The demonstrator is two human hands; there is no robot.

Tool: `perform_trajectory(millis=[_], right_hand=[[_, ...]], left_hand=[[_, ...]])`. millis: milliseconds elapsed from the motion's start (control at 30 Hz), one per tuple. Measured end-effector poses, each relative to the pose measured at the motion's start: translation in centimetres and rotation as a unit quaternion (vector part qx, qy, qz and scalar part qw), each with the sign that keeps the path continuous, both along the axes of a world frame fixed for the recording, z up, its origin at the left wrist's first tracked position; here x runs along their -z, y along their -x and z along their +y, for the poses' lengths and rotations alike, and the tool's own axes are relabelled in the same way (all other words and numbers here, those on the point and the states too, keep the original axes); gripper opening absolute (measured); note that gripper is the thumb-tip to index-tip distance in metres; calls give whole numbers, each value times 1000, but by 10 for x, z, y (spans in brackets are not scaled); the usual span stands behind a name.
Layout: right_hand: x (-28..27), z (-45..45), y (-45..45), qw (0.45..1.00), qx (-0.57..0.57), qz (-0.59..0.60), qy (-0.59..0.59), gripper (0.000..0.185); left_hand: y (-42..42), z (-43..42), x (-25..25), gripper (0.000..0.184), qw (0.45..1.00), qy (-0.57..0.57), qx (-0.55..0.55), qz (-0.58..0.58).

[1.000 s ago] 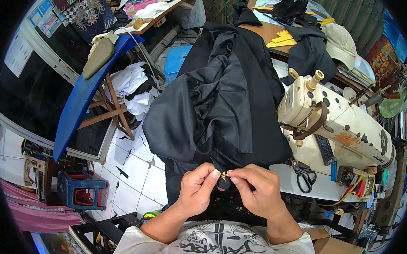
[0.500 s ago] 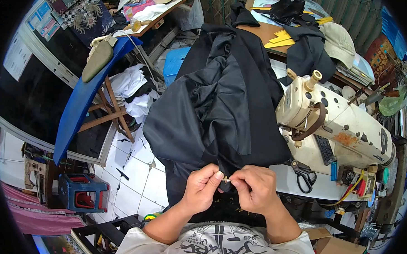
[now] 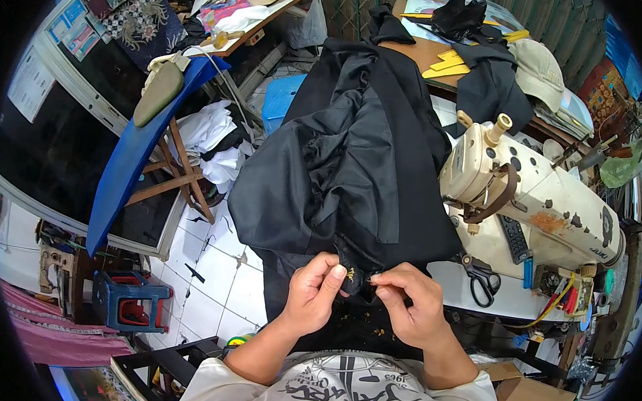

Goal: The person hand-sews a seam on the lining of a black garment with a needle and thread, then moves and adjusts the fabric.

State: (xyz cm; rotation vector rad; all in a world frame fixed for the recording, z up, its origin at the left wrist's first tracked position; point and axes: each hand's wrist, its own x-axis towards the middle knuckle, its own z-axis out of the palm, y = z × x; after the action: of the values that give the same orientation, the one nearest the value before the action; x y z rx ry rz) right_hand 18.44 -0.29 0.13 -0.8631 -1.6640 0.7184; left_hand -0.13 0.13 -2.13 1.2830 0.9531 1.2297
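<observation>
A large black garment [image 3: 358, 166] with a shiny lining is spread out before me and hangs down toward my lap. My left hand [image 3: 313, 290] is closed, thumb and fingers pinching a narrow edge of this cloth. Small yellow thread bits [image 3: 351, 275] show on the pinched part, beside my thumb. Just right of it, my right hand [image 3: 411, 305] has thumb and forefinger nearly together at the edge. Whatever sits between those fingertips is too small to name. More yellow scraps [image 3: 378, 332] lie on the dark cloth below.
A cream sewing machine [image 3: 529, 188] stands on the white table at right, with black scissors [image 3: 482, 281] and a remote control [image 3: 514, 237] by it. Left are a blue ironing board [image 3: 133, 163] and a blue stool [image 3: 130, 302]. Yellow pieces [image 3: 447, 64] and a cap [image 3: 538, 70] lie behind.
My right hand has moved slightly right, away from my left. The cloth edge between them has turned, showing more yellow thread bits. My left hand keeps its pinch.
</observation>
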Motion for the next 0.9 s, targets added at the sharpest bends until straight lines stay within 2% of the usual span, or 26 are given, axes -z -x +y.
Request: perform_trajectory(millis=[133, 267, 300, 533, 900], right_hand=[[4, -14, 6, 992, 11, 53, 116, 19], [-2, -29, 11, 984, 3, 55, 170, 22], [-2, -30, 12, 984, 4, 55, 172, 22], [-4, -25, 11, 990, 13, 15, 138, 21], [-8, -20, 16, 988, 34, 22, 146, 18]], left_hand=[[3, -6, -1, 17, 999, -7, -2, 43], [-4, -11, -1, 14, 998, 38, -31, -24], [-7, -12, -2, 13, 996, 40, -43, -62], [-9, -15, 1, 9, 998, -4, -49, -44], [-6, -14, 5, 7, 994, -67, -69, 57]])
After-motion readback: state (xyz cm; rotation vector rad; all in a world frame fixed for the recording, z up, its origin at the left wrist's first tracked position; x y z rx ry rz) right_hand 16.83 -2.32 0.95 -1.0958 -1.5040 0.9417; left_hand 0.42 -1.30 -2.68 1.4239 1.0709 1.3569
